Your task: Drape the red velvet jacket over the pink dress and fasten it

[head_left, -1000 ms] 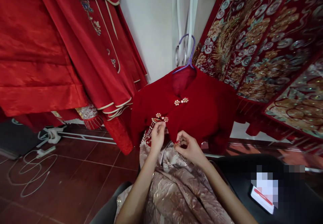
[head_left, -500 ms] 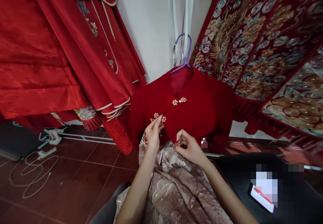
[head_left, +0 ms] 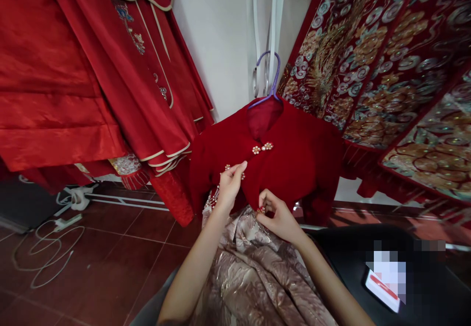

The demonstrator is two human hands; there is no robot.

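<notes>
A dark red velvet jacket [head_left: 294,149] hangs in front of me on a purple hanger [head_left: 274,78]. A pair of pearl-and-gold flower buttons [head_left: 268,146] closes it near the collar. My left hand [head_left: 230,186] is closed in a pinch at the jacket's front, over more flower buttons [head_left: 227,167] partly covered by the fingers; what the fingertips hold is hidden. Lower down, my right hand [head_left: 277,215] pinches a flower button [head_left: 261,210] at the edge of the front flap. Beaded fringe [head_left: 212,198] shows beside my left wrist. Below the jacket, shiny pinkish-beige patterned fabric [head_left: 250,272] spreads over my lap.
Red garments [head_left: 147,86] hang at the left, and embroidered red panels [head_left: 371,66] at the right. A white cable [head_left: 55,247] lies on the tiled floor [head_left: 121,262]. On a black surface [head_left: 338,247] at right lies a partly blurred white-and-red item [head_left: 382,287].
My left hand has moved slightly up and right, its fingertips now above the flower button they were at. The right hand stays at its button, nearly still.
</notes>
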